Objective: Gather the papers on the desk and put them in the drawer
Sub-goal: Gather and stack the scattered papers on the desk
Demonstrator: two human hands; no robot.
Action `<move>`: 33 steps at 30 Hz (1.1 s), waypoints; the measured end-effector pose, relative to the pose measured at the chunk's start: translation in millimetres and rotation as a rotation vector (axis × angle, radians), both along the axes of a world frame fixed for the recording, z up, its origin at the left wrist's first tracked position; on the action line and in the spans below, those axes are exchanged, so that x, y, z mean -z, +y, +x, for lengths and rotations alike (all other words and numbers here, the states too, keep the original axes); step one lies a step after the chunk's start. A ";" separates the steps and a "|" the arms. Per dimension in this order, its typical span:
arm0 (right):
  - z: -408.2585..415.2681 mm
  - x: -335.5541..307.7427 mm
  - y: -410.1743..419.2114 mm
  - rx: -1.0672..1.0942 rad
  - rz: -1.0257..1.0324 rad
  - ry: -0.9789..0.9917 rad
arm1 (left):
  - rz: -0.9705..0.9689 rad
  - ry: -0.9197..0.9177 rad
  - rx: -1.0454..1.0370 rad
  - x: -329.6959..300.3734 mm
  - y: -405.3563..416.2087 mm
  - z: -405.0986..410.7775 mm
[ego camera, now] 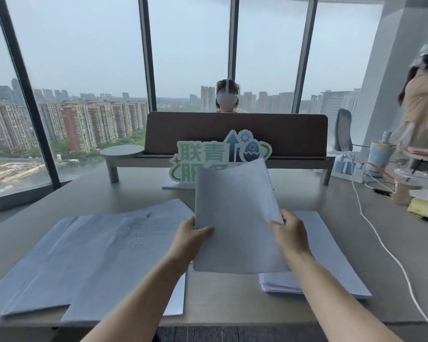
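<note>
I hold a bundle of white papers (235, 213) upright above the middle of the desk (232, 299). My left hand (189, 236) grips its left edge, thumb on the front. My right hand (289, 230) grips the right edge the same way. Several loose sheets (89, 255) lie spread and overlapping on the left part of the desk, one with printed lines showing. Another small stack of papers (331, 262) lies on the right, partly hidden behind the held bundle and my right arm. No drawer is in view.
A green and blue cut-out sign (208, 154) stands behind the held papers, before a brown divider (282, 134) on a shelf. A white cable (381, 243) runs down the desk's right side. Cups, boxes and a yellow cloth (425, 208) crowd the far right. Two people are beyond.
</note>
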State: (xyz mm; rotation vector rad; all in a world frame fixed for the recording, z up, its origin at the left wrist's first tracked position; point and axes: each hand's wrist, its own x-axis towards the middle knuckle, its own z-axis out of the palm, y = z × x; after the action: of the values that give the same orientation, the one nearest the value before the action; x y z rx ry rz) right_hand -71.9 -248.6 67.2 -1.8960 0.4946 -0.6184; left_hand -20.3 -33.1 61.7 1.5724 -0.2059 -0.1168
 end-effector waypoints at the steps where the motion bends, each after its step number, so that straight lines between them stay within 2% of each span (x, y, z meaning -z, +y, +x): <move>1: -2.5 0.6 -11.8 0.018 0.000 0.027 | -0.005 0.024 0.035 1.2 -11.2 -0.2; 11: -20.5 22.6 -91.1 0.131 -0.072 0.220 | 0.103 0.134 0.177 23.7 -91.6 -2.5; 19: -30.2 32.3 -114.2 0.194 -0.178 0.371 | 0.198 0.140 0.228 35.0 -116.9 -4.9; 23: -28.0 39.0 -116.7 0.226 -0.314 0.535 | 0.261 0.127 0.225 37.1 -115.6 -4.5; 26: -29.3 35.5 -105.7 0.280 -0.542 0.655 | 0.293 0.107 0.204 39.9 -110.9 -1.4; 29: -24.8 27.1 -81.1 0.251 -0.665 0.590 | 0.350 0.052 0.150 41.0 -100.3 1.5; 33: -13.0 19.7 -30.0 0.044 -0.625 0.458 | 0.420 -0.036 0.081 40.1 -74.4 4.7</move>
State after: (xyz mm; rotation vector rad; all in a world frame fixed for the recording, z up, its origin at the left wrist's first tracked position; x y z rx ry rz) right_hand -84.9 -278.5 47.5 -2.6521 0.6884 -0.3827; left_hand -15.6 -107.5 21.6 1.9854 -0.2869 -0.2045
